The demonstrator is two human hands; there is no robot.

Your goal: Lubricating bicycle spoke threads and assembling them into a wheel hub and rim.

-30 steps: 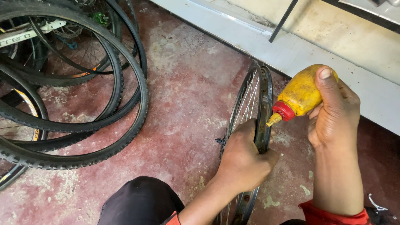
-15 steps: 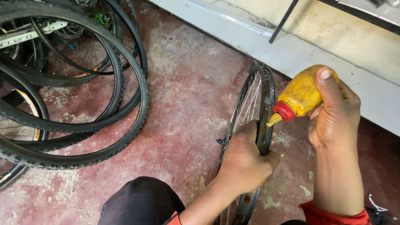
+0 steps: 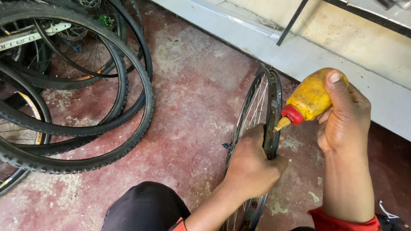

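We are crouching on a worn red floor (image 3: 192, 107), a pale ledge (image 3: 299, 55) close behind and stacked tyres (image 3: 77, 128) to the left. Our left hand (image 3: 250, 164) is gripping the upright bare wheel rim (image 3: 267, 98), its grip clamped around it. Our right hand (image 3: 344, 115) is squeezing a tilted yellow bottle (image 3: 310, 96), its nozzle touching the rim.

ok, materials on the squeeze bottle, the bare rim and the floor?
Squeeze bottle: looks like soft yellow plastic, matte and grimy, with a red cap and tan nozzle. Wheel rim: probably metal, dark and dull, with thin shiny wire spokes. Floor: likely concrete under worn red paint, with pale patches showing through.
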